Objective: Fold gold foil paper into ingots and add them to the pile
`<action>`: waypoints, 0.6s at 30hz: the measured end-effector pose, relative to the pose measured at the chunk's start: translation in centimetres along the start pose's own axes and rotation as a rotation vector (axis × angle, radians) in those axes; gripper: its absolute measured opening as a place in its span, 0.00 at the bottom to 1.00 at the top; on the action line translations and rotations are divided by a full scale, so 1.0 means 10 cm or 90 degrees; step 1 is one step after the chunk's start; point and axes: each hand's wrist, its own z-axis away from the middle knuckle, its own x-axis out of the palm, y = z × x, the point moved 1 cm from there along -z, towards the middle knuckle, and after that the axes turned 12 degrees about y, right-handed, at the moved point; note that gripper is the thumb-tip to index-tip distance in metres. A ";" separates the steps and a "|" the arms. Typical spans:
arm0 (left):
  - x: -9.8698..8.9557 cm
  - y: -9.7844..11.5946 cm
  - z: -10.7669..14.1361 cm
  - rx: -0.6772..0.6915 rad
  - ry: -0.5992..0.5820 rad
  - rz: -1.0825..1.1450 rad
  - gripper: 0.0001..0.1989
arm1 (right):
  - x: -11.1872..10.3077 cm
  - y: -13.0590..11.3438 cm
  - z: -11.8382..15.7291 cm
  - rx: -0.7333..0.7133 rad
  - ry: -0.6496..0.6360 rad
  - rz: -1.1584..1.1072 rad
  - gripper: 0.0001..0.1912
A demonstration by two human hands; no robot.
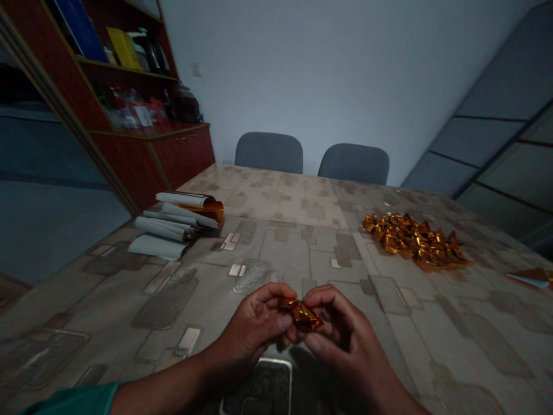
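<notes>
Just above the table, my left hand (263,318) and my right hand (339,323) hold a small folded piece of shiny gold foil paper (305,316) between them. The left thumb and fingers pinch its left end. On its other side, the right thumb and fingers close round the right edge. The piece is creased and puffed, with a pointed corner at lower right. Several similar folded gold foil pieces (410,239) lie grouped in rows on the table to the right. At the left is a pile of foil paper sheets (173,227), curled and bent, pale on one side and gold on the other.
The table (298,248) has a patterned cover. Another gold and pale paper piece (533,278) lies at the right edge. Two grey chairs (268,153) stand behind the table. A red-brown cabinet (181,153) with loaded shelves is at the far left.
</notes>
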 end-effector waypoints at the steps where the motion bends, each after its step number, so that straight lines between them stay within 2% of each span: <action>1: 0.00 0.00 0.00 0.003 0.006 -0.005 0.18 | 0.00 -0.01 0.00 0.011 -0.014 -0.009 0.10; 4: -0.02 0.00 -0.02 0.006 0.016 -0.051 0.18 | 0.03 -0.03 -0.01 0.012 0.006 0.004 0.08; 7: -0.04 -0.01 -0.02 0.004 0.018 -0.090 0.19 | 0.07 -0.02 -0.04 0.007 0.048 0.043 0.10; 13: -0.06 -0.01 -0.02 0.000 0.000 -0.115 0.16 | 0.11 -0.01 -0.05 -0.011 0.097 0.094 0.08; 18: -0.05 0.01 -0.02 0.001 -0.009 -0.115 0.16 | 0.10 0.00 -0.04 -0.028 0.107 0.093 0.07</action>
